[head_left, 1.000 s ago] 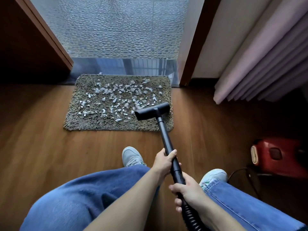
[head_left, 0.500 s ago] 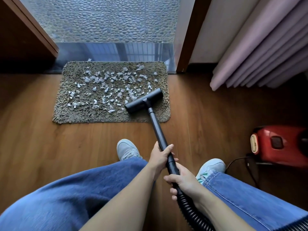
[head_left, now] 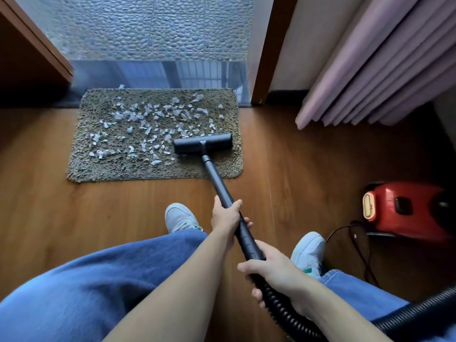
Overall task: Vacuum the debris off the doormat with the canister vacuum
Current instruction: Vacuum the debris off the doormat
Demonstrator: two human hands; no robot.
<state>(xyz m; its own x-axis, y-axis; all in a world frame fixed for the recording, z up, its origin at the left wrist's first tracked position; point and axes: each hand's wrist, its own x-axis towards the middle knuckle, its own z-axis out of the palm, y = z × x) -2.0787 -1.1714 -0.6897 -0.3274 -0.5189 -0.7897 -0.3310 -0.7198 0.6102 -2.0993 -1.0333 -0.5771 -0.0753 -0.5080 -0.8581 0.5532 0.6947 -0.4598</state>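
Note:
A shaggy brown doormat (head_left: 98, 166) lies on the wood floor before a doorway, strewn with several white paper scraps (head_left: 148, 119). The black vacuum floor head (head_left: 202, 143) rests flat on the mat's right part, at the edge of the scraps. Its black wand (head_left: 217, 181) slants back toward me. My left hand (head_left: 225, 217) grips the wand from the left. My right hand (head_left: 271, 270) grips its lower end where the ribbed hose (head_left: 291, 314) begins. The red canister vacuum (head_left: 404, 209) sits on the floor at the right.
A pebbled tile floor (head_left: 153, 28) lies beyond the grey threshold. Wooden door frames stand left (head_left: 37, 43) and right (head_left: 266, 53) of the mat. Pink curtains (head_left: 385, 65) hang at the right. A black cord (head_left: 355, 243) trails by the canister. My white shoes (head_left: 180, 218) stand behind the mat.
The floor head has swung from angled to square with the mat and shifted toward its right edge. Both hands kept their grip on the wand.

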